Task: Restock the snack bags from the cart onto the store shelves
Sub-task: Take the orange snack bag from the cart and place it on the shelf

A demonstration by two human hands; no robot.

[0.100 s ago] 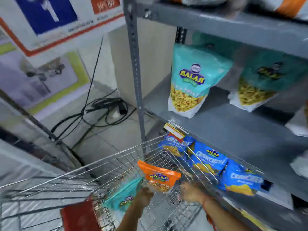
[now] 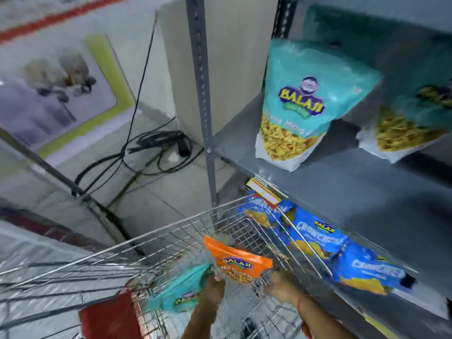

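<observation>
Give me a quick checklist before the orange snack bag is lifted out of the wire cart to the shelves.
1. Left hand grips the orange Balaji snack bag: ok.
2. Right hand also on the bag: cannot tell, blurred.
3. Bag clear of the wire shopping cart rim: not ok, it sits inside.
4. Free space on the grey metal shelf beside the teal Balaji pouch: ok.
5. Matching orange stock on the shelves: cannot tell.

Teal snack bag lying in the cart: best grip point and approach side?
Take the teal bag by its upper edge near the orange bag, coming from above. It lies slumped against the cart wall, so the sides are likely blocked and only the top faces the opening. Image is blurred; the seam is unclear.
</observation>
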